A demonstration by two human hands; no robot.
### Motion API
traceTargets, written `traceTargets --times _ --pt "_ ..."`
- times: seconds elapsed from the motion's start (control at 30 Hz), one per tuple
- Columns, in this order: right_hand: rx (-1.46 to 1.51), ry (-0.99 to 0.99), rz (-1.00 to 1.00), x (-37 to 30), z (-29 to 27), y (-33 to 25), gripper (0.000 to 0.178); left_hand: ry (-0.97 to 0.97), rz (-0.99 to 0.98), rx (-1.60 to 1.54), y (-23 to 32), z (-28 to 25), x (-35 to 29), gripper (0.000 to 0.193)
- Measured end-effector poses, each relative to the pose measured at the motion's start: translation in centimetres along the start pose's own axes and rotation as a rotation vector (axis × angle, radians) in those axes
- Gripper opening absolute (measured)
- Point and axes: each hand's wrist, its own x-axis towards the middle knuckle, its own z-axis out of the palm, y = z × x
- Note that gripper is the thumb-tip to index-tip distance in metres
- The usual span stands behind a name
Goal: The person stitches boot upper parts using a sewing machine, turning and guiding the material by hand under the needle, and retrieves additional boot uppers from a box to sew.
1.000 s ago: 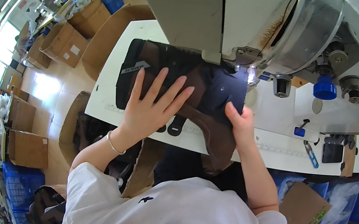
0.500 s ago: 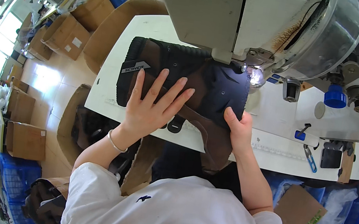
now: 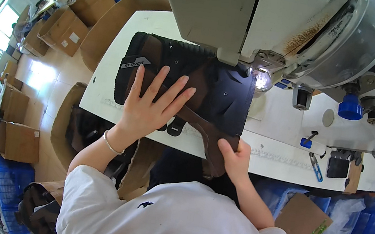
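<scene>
A black and brown boot upper (image 3: 225, 93), with ribbed black panels and a grey label, lies across the white table (image 3: 287, 171). My left hand (image 3: 146, 113) rests flat on its left part, fingers spread. At the near right corner, my right hand (image 3: 234, 161) grips the brown edge with the thumb on top; its other fingers are mostly hidden. The upper's right edge lies beside the lit needle area of a sewing machine (image 3: 214, 8), whose head hides part of the far edge.
Blue-handled snips (image 3: 316, 167) and a dark rectangular object (image 3: 338, 168) lie to the right on the table. A large open carton (image 3: 64, 129) stands left of the table. Blue crates (image 3: 10, 179) and more cardboard boxes (image 3: 19, 142) stand farther left.
My right hand has slid nearer to me along the upper's right edge. My left hand keeps its flat hold. The whole view has shifted slightly.
</scene>
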Motion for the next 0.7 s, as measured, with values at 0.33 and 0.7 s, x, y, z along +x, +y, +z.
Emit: traceTargets --times 0.33,0.7 --pt "0.107 0.006 -0.046 0.1 -0.6 -1.0 0.028 -0.075 -0.033 -0.112 -0.7 -1.8 2.0 0.063" --pt "0.279 -0.004 -0.029 3.6 0.1 -3.6 0.025 -0.251 0.085 -0.209 -4.9 -0.8 6.5 0.075"
